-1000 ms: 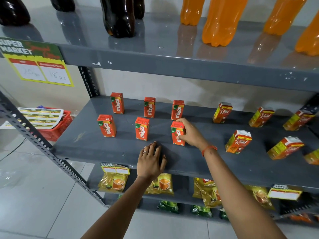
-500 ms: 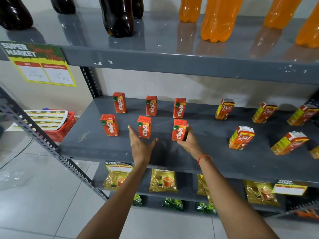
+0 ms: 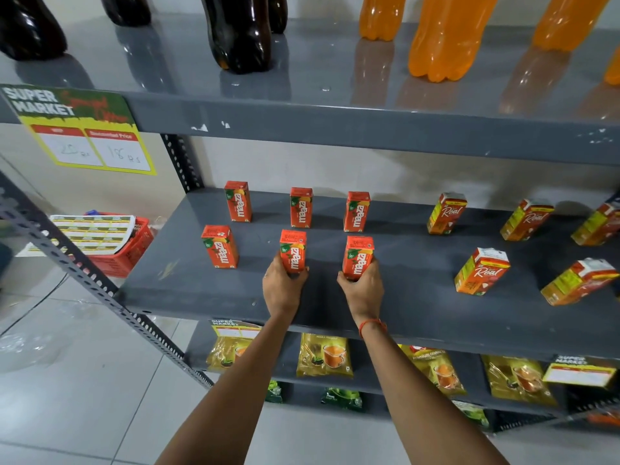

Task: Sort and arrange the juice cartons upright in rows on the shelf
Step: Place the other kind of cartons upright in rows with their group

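Observation:
Several small red Maaza cartons stand upright in two rows on the grey middle shelf [image 3: 201, 290]. My left hand [image 3: 283, 290] grips the front middle Maaza carton [image 3: 293, 248] around its base. My right hand [image 3: 364, 288] grips the front right Maaza carton [image 3: 358, 255] the same way. The front left Maaza carton [image 3: 219, 246] stands free, and three more stand behind, such as the back left one [image 3: 238, 201]. To the right, several Real cartons, such as the nearest [image 3: 481, 271], stand upright in two rows.
Dark cola bottles [image 3: 240, 31] and orange soda bottles [image 3: 446, 35] stand on the shelf above. A price sign [image 3: 84, 129] hangs at its left edge. Tea packets [image 3: 323, 355] hang under the middle shelf. A red basket [image 3: 124, 250] sits on the floor at left.
My left hand rose from the shelf's front edge and closed on the front middle Maaza carton. My right hand stayed on the front right carton, now gripping it from below.

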Demonstrator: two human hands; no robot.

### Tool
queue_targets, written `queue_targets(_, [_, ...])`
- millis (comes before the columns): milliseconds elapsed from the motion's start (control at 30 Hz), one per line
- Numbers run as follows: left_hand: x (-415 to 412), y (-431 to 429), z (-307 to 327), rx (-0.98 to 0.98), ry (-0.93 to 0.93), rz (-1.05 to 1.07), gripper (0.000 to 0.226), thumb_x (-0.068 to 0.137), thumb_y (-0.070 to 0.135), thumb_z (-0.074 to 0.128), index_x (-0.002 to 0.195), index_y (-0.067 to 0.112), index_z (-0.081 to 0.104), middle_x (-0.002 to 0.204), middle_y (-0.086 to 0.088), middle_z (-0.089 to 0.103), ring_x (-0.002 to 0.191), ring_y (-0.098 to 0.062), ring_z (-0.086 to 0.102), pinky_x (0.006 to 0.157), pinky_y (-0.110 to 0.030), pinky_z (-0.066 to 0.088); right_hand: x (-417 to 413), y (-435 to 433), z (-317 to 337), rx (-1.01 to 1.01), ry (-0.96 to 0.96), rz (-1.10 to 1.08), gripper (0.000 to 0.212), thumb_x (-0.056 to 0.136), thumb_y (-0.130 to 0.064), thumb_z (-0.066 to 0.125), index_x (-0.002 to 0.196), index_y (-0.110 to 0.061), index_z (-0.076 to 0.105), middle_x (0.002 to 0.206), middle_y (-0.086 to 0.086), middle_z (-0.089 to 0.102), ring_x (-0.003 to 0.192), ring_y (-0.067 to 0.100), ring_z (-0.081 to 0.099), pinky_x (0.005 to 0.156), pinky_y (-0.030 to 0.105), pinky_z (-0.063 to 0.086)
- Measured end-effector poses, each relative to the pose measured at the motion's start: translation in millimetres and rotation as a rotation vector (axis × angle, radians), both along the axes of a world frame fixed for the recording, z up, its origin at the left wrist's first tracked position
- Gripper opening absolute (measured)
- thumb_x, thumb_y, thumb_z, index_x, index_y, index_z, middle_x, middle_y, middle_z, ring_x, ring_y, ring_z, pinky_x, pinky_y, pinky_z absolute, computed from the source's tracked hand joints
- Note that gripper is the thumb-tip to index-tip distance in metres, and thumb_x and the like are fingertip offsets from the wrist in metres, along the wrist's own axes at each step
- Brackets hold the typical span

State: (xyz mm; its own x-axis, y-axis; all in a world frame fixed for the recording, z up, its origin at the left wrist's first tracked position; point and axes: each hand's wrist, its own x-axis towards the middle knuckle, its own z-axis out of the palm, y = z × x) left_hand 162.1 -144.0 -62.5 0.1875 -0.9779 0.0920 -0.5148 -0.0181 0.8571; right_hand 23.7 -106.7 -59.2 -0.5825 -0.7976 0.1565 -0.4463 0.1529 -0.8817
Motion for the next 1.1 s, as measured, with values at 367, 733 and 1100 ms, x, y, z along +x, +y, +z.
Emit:
queue_targets(367, [-2.3,0.9,-1.3,0.003,-0.008,0.016,0.055,0.075,0.029,0.075,0.118,0.008,0.049,0.115,-0.013,0.06,0.102,-0.029,0.056,0.089,-0.045,0.049,-0.6,-0.6,-3.8,-0.006,0.014,-0.019,0.062,0.071,-0.025,0.078,0.121,-0.005,0.046,0.115,0.017,0.061,0.104,0.029,0.062,0.082,0.034,0.052])
queue_targets(733, [-2.1,0.7,-4.5,-0.01,-0.038,0.003,0.056,0.075,0.027,0.075,0.119,0.005,0.047,0.115,-0.016,0.058,0.102,-0.031,0.056,0.087,-0.046,0.048,1.2,0.9,-1.5,0.007,0.04,-0.033,0.063,0.071,-0.024,0.078,0.122,-0.003,0.045,0.116,0.018,0.061,0.104,0.029,0.062,0.083,0.033,0.051])
queue_targets(1100, [-4.4,5.2,-0.9,-0.036,-0.028,-0.026,0.084,0.074,0.031,0.076,0.138,0.006,0.029,0.131,-0.019,0.049,0.119,-0.035,0.046,0.096,-0.048,0.04,0.9,1.8,-0.2,0.028,0.018,-0.03,0.074,0.07,-0.028,0.078,0.128,-0.002,0.041,0.122,0.018,0.057,0.111,0.03,0.058,0.089,0.037,0.052])
